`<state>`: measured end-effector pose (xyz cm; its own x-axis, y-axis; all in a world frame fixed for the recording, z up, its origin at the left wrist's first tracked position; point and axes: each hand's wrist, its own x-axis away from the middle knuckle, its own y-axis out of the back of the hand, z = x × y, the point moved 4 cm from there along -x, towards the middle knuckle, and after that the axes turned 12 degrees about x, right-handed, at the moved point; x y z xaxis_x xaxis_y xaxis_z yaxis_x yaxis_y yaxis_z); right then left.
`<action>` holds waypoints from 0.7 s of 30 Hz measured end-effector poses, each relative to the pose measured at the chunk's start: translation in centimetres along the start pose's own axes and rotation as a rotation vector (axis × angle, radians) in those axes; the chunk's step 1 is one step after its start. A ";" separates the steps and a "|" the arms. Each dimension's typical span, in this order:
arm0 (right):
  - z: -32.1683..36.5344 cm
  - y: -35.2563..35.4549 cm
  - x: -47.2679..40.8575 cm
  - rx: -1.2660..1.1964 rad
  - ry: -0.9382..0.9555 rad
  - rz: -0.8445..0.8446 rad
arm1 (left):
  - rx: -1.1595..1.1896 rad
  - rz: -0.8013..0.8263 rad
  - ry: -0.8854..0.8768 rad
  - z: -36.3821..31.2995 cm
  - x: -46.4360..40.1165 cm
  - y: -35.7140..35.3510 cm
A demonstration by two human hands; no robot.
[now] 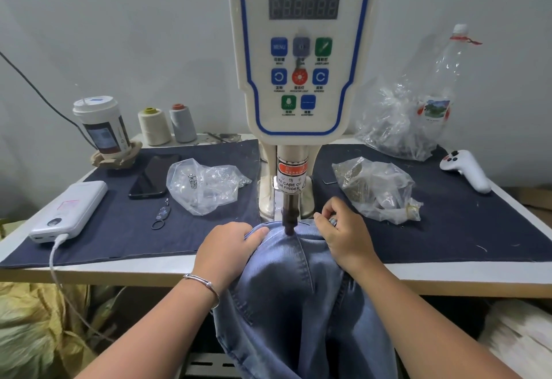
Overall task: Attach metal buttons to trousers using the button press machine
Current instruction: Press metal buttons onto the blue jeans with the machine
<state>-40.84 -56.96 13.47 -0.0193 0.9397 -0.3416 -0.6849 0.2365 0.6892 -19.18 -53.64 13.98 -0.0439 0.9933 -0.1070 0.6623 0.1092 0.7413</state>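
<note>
**Trousers positioned under press head**

The blue denim trousers lay bunched over the front edge of the table, directly below the button press machine. The machine's dark punch tip touched the fabric at the waistband seam.

The left hand rested on the trousers just left of the punch, fingers curled over a fold of denim, grip grasping the cloth. A silver bracelet sat on that wrist. The right hand was just right of the punch, fingers curled and pinching the waistband edge; something small and metallic showed between the fingers, too small to identify.

Left of the machine: a clear plastic bag, a dark phone, a white power bank, a lidded cup and two thread cones. Right of the machine: a bag of small dull parts and a white controller.
</note>
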 end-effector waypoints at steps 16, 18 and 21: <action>1.8 1.3 0.3 -0.025 -0.035 -0.029 | 0.123 -0.098 -0.025 -0.7 0.7 1.0; 3.1 2.2 0.1 -0.089 -0.040 -0.057 | 0.168 -0.179 -0.062 -1.0 1.0 2.0; 4.9 3.6 0.3 -0.280 -0.086 -0.056 | 0.268 -0.206 -0.098 -0.9 1.5 3.2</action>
<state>-39.75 -54.60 18.93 0.0780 0.9474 -0.3103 -0.8575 0.2225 0.4639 -17.85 -51.74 16.79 -0.1334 0.9418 -0.3087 0.8204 0.2797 0.4986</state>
